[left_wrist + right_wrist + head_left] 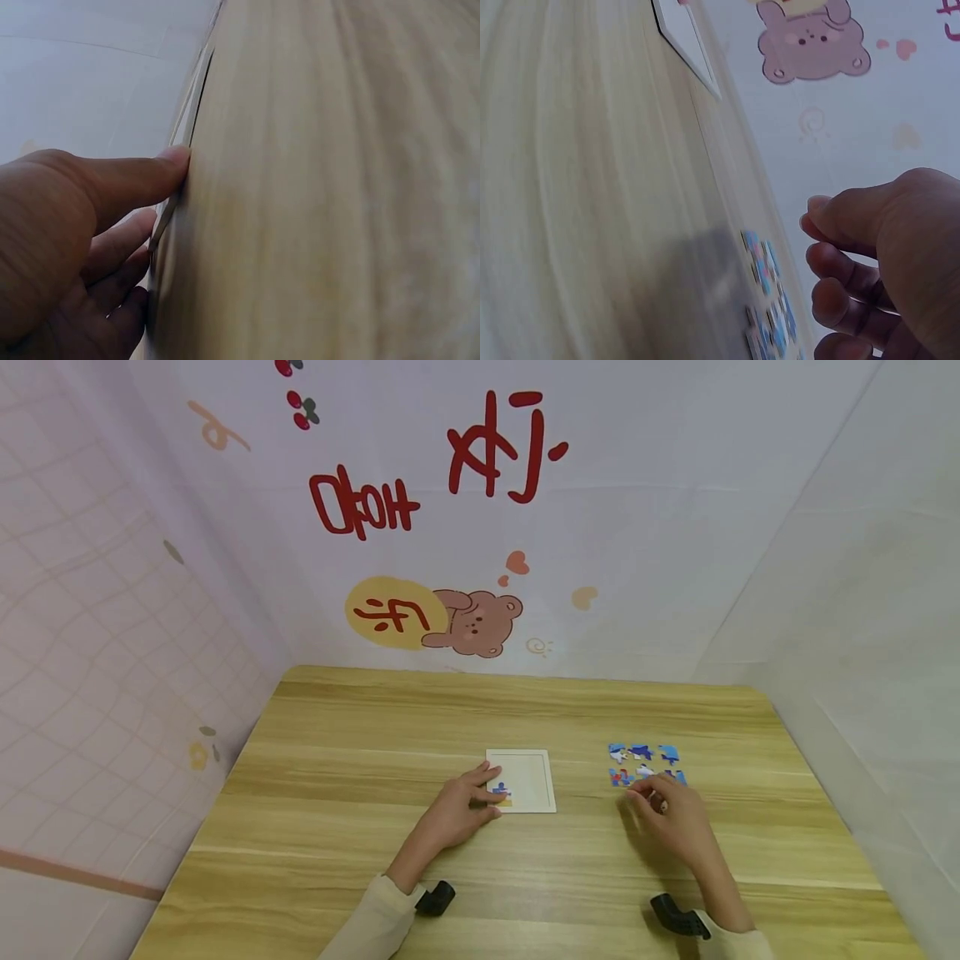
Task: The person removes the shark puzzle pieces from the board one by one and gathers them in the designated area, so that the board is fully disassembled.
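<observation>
A white puzzle frame [531, 777] lies flat at the middle of the wooden table [337, 793]. One blue puzzle piece [502, 791] sits in its near left corner. My left hand [489, 789] rests on the frame's left edge with straight fingers, touching beside that piece. In the left wrist view, the fingers [161, 169] press against the thin frame edge [193, 105]. Several loose blue pieces [643, 753] lie to the right. My right hand [643, 793] hovers at their near side with fingers loosely curled [832, 255] above the pieces [769, 300]; no piece shows between them.
Fabric walls close in the table on the left, back and right; the back one carries a bear picture [476, 622] and red lettering. Bare wood stretches left of the frame and along the far edge. A black wrist camera mount [435, 897] sits at each sleeve.
</observation>
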Motion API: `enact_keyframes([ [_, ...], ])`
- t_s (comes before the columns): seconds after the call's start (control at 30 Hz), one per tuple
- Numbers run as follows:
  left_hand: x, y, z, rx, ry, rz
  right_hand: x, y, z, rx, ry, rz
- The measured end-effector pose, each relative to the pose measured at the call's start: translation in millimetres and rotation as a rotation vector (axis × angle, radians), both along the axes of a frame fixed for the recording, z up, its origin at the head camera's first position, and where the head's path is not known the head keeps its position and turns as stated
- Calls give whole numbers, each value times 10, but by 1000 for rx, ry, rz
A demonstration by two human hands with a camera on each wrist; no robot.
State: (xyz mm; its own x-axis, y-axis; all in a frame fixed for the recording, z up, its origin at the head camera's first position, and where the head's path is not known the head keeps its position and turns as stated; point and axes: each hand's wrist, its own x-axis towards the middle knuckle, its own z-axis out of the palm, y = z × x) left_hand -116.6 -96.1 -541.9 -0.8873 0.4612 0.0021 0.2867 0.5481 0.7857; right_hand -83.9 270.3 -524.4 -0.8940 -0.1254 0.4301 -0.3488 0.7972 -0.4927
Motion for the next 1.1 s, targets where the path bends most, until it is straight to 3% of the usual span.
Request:
enact_keyframes([
  [0.27,24,-33,71,15,8,-2,-91,-325,-40,-7,-24,101],
  [0.4,23,-51,106,-5,70,-11,-137,-478,-47,-6,-59,130],
  [0.57,0,-66,113,-72,140,-6,-184,-656,-60,-15,-86,181],
  [0.83,-1,-84,97,-239,132,-61,-204,-901,-62,-73,-182,241],
  [1.1,14,-85,80,-268,148,-73,-239,-1140,-103,-87,-270,237],
])
